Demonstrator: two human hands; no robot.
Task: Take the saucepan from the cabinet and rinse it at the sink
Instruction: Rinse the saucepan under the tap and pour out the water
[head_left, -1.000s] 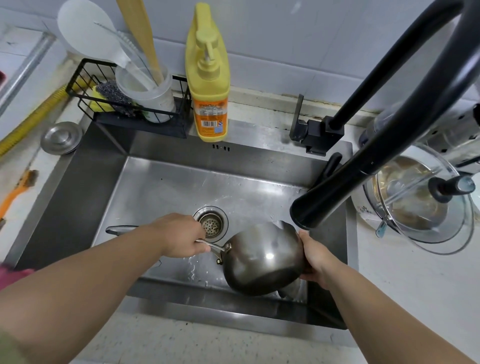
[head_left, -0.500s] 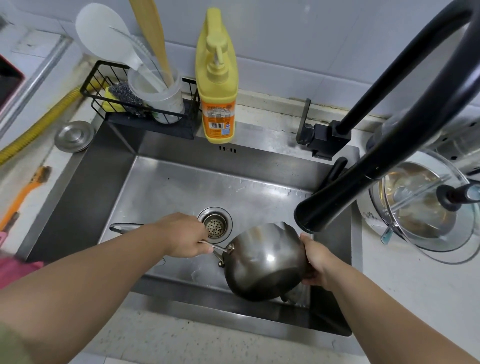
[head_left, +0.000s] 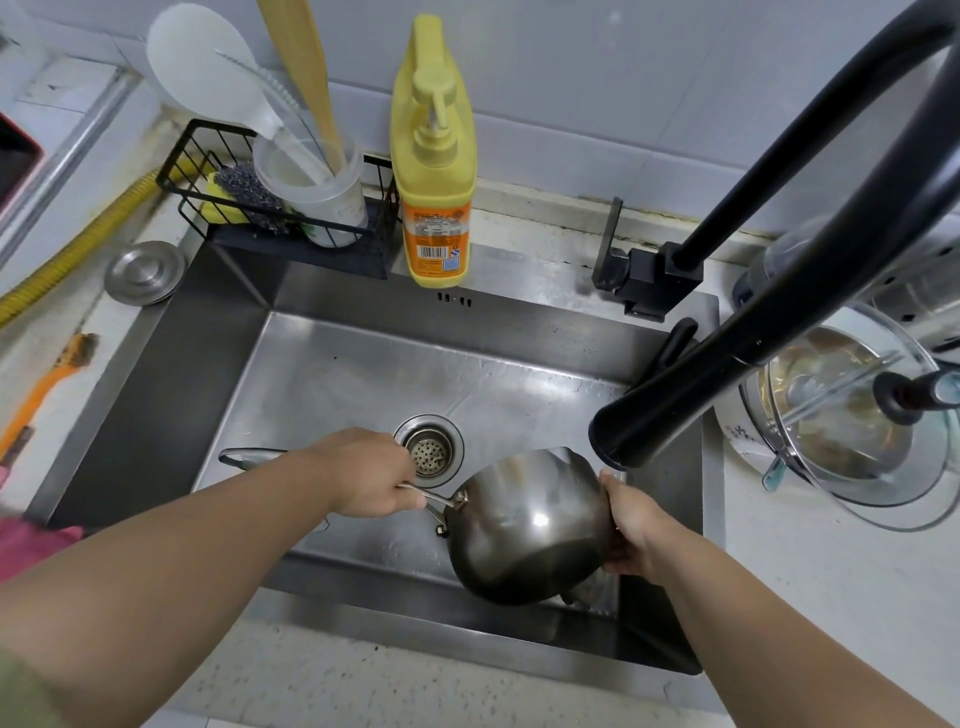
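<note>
Steel saucepan (head_left: 524, 530), tipped, over sink (head_left: 332, 374)

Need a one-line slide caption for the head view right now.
Over the sink, left hand grips the handle and right hand steadies the tipped saucepan beside the black faucet.

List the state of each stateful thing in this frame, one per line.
saucepan: tipped, bottom facing camera, over sink
left hand: gripping saucepan handle
right hand: holding saucepan's side
faucet: no water visible
drain: unplugged
stopper: on counter
</note>
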